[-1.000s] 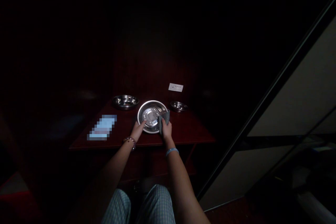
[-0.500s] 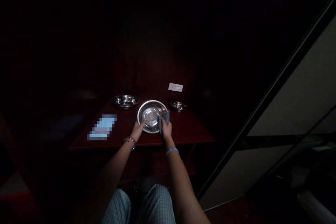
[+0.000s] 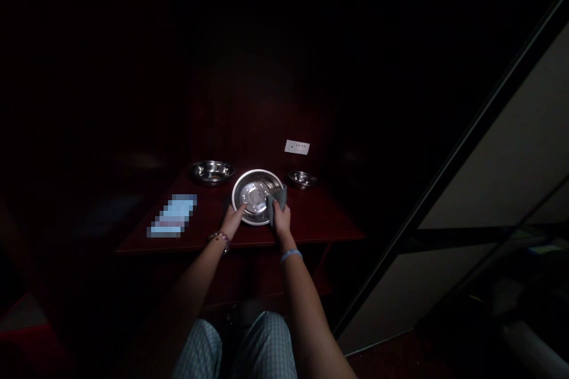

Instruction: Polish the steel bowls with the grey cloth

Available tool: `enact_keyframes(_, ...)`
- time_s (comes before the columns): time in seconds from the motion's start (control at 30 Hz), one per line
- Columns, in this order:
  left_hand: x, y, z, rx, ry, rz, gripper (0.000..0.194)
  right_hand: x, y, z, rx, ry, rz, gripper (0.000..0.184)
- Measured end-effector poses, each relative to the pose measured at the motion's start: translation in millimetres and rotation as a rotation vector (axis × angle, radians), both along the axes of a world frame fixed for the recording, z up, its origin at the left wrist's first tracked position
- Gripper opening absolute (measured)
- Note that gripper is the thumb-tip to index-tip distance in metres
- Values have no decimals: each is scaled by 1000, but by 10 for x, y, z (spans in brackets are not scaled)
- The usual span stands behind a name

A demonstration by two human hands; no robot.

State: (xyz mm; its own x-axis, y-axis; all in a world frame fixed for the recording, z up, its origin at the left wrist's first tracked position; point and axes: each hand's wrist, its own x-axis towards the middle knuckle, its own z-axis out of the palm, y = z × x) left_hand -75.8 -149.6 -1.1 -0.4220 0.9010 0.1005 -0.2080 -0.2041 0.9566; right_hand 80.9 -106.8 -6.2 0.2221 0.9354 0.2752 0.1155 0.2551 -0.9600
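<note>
Between my hands a shiny steel bowl (image 3: pixel 256 186) is tilted so its inside faces me, above the dark red table. My left hand (image 3: pixel 233 220) grips its lower left rim, thumb over the inner edge and the other fingers hidden behind. A grey cloth (image 3: pixel 278 194) is folded over the right rim. My right hand (image 3: pixel 282 217) is closed on that cloth and pinches the bowl's edge through it. Behind, to the left, stands a second steel bowl (image 3: pixel 212 172); a smaller steel bowl (image 3: pixel 302 180) stands to the right.
The dark red table (image 3: pixel 324 219) has a wall at its back with a white socket plate (image 3: pixel 297 147). A blurred-out flat light-blue item (image 3: pixel 173 216) lies at the table's left. A pale panel (image 3: pixel 498 154) with a dark frame slants along the right.
Almost nothing differs. The bowl, the cloth and both hands keep the same place, and the view has shifted very slightly.
</note>
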Motion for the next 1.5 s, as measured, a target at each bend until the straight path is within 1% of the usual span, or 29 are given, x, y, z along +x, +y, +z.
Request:
enact_keyframes(0.3, -5, -38, 45, -17, 0, -15, 29, 9, 11, -10, 5, -20, -2, 28)
enact_keyframes(0.43, 1, -47, 58, -15, -6, -3, 30, 4, 4, -7, 2, -13, -9, 27)
enact_keyframes(0.6, -9, -19, 27, -6, 11, -17, 30, -3, -2, -5, 8, 12, -19, 26)
enact_keyframes(0.8, -8, -7, 1, 6, -1, 2, 35, -4, 1, -5, -11, 0, -19, 27)
enact_keyframes(0.97, -10, -30, 37, -28, -13, -6, 32, -2, 1, -7, -13, -9, -13, 29)
enact_keyframes(1.17, 7, -41, 63, -18, -11, -5, 28, 3, 19, -34, -4, 8, -31, 30)
enact_keyframes(1.5, -27, 34, -28, -7, 6, -8, 26, 18, 39, -65, 15, 18, -23, 32)
